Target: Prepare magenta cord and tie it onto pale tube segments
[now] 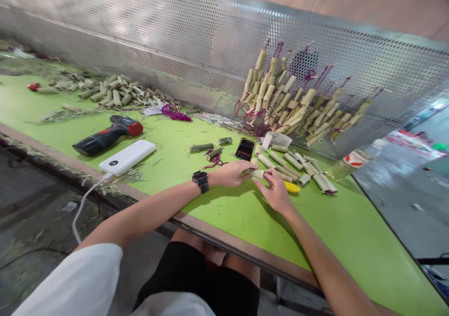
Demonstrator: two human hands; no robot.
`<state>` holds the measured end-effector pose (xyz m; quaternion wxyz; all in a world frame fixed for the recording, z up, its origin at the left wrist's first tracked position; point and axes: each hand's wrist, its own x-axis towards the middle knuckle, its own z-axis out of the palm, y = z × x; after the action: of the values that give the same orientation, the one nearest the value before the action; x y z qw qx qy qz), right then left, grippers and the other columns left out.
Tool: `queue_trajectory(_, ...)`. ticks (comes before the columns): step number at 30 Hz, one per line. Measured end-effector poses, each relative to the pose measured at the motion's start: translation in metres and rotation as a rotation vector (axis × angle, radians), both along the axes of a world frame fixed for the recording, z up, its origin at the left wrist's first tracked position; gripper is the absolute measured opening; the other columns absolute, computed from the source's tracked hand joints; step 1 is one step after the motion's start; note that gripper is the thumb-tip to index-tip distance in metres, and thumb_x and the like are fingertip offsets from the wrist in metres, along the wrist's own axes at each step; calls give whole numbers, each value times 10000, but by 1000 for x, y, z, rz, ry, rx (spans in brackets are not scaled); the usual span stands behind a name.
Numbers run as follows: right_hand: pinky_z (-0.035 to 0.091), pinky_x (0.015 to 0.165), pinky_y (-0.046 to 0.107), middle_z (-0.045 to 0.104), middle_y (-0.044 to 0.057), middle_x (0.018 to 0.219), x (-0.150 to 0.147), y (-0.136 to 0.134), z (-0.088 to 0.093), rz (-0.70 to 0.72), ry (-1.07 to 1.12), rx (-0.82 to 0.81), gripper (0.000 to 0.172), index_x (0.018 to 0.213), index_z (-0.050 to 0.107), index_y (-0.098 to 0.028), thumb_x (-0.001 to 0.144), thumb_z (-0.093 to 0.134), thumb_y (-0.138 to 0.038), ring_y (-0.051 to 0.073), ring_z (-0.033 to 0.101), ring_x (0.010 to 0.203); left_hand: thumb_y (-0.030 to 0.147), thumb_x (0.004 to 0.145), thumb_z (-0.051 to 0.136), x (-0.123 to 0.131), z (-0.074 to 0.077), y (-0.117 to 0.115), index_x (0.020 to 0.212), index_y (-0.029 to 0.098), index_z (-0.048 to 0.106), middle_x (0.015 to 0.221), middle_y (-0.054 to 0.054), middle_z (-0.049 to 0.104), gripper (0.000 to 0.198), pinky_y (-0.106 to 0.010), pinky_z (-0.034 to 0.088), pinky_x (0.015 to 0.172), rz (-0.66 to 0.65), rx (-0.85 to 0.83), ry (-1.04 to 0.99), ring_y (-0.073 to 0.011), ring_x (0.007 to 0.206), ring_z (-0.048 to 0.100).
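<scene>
A short pale-green bamboo piece (257, 173) is held between my two hands, above the green table (224, 222). My left hand (234, 173), with a dark watch on its wrist, grips the left end. The fingers of my right hand (275, 190) are closed on the right end, where a bit of purple cord (268, 180) shows. Just beyond my right hand lies a yellow object (292, 187). Cut bamboo tubes (284, 166) lie behind it. A dark phone (244, 149) is behind my left hand, near a bamboo piece with purple cord (213, 154).
Left are a drill (108, 133), a white power bank (128, 157) with a cable, and a bamboo pile (119, 91). Strung bamboo bundles (298, 101) lean on a perforated metal panel (175, 49). A bottle (354, 161) stands by the table's right edge.
</scene>
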<state>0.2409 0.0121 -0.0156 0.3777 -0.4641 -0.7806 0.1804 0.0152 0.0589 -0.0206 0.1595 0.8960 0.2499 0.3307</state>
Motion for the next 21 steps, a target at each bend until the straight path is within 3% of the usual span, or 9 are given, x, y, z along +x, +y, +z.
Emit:
queue_trajectory(5,393,573,328,561,28,771,1,-2,7,17,27,-38,442,805,685,-220,946,641,-636,167,461,635,218,986,581,1,-1,2,1295,157,646,1209,-140,741,322,-393,569,969,-35,60,-30,-243,1076,699)
queue_trajectory(13,440,647,342,710,62,835,3,-1,7,-54,136,3,353,877,767,-214,891,723,-564,201,568,713,318,1035,540,-1,8,-3,1300,134,645,1235,-171,740,339,-407,563,957,-7,5,-51,-263,1075,716)
queue_trajectory(18,429,595,325,737,66,852,3,0,8,-60,185,-168,398,931,797,-208,844,748,-594,190,560,679,337,1049,522,0,9,-4,1285,155,646,1218,-159,746,322,-399,564,946,-26,-5,-55,-256,1056,725)
queue_trajectory(21,474,642,321,764,66,967,3,1,8,-21,266,-307,414,1000,813,-227,814,771,-594,203,614,766,348,1058,510,-1,10,-6,1290,163,644,1223,-153,746,325,-407,559,958,-25,-5,-51,-260,1067,723)
